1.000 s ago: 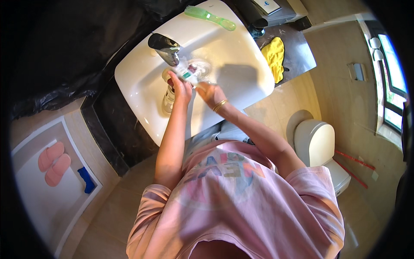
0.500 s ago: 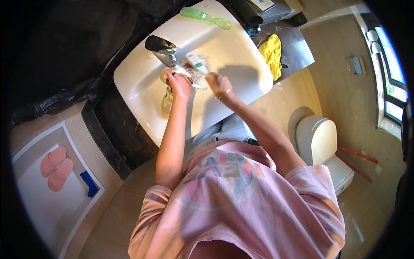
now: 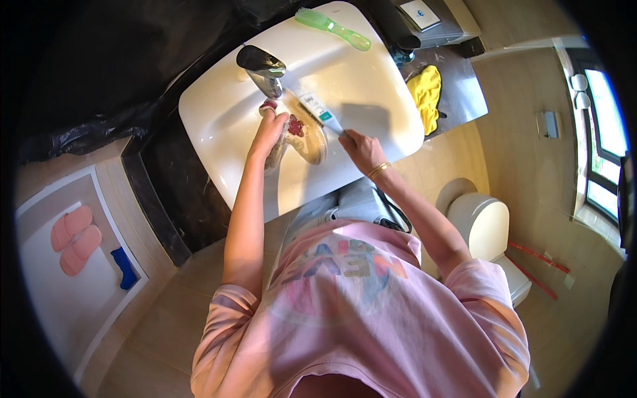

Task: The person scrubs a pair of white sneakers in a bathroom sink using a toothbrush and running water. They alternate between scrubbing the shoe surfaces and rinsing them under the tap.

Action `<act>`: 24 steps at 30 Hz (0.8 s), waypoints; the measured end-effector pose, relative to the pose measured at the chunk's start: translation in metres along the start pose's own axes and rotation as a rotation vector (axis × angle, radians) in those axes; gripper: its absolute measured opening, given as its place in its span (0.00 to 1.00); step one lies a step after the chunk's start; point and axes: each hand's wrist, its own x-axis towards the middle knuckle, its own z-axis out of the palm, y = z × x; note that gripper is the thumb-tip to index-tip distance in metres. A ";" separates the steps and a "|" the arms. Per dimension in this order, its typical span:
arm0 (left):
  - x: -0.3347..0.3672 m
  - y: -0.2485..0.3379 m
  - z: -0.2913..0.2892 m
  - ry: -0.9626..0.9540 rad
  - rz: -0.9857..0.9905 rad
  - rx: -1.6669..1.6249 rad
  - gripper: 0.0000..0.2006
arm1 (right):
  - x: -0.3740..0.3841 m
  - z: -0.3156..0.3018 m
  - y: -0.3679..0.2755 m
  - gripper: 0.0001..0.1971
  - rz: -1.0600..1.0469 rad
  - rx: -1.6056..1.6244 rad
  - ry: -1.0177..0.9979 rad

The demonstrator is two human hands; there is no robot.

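In the sink (image 3: 225, 166), a pale beige shoe (image 3: 310, 144) with a dark red patch points its toe toward me. My left hand (image 3: 267, 134) is closed around its upper part, just below the tap (image 3: 262, 69). Beside my left wrist shows part of a second, greyer shoe (image 3: 275, 156), mostly covered by the hand. My right hand (image 3: 363, 150) grips the handle of a white scrub brush (image 3: 315, 106) with a green label. Its bristles face the shoe's side, very close to it; whether they touch I cannot tell.
A green brush (image 3: 332, 28) lies on the sink's back rim. On the dark counter at right are a yellow cloth (image 3: 424, 91) and a dark bottle (image 3: 403, 50). A toilet (image 3: 488, 222) stands to the right. Pink slippers (image 3: 76, 239) and a blue item (image 3: 123, 268) lie at left.
The shoe has turned so its toe now points toward me, with the red patch showing. My right hand and the brush have shifted right and slightly down. The view has shifted slightly.
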 end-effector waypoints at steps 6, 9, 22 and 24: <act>0.024 -0.019 0.016 -0.030 0.100 0.140 0.17 | 0.045 0.037 -0.011 0.12 0.029 -0.180 0.048; 0.031 -0.013 0.010 -0.250 0.102 0.317 0.17 | 0.060 0.035 -0.010 0.12 0.062 -0.204 0.029; 0.020 -0.026 0.009 0.016 0.086 0.054 0.11 | 0.030 0.045 0.006 0.12 0.090 -0.084 -0.024; 0.013 -0.031 0.006 0.018 -0.081 -0.245 0.11 | 0.023 0.040 0.012 0.13 0.043 0.000 -0.002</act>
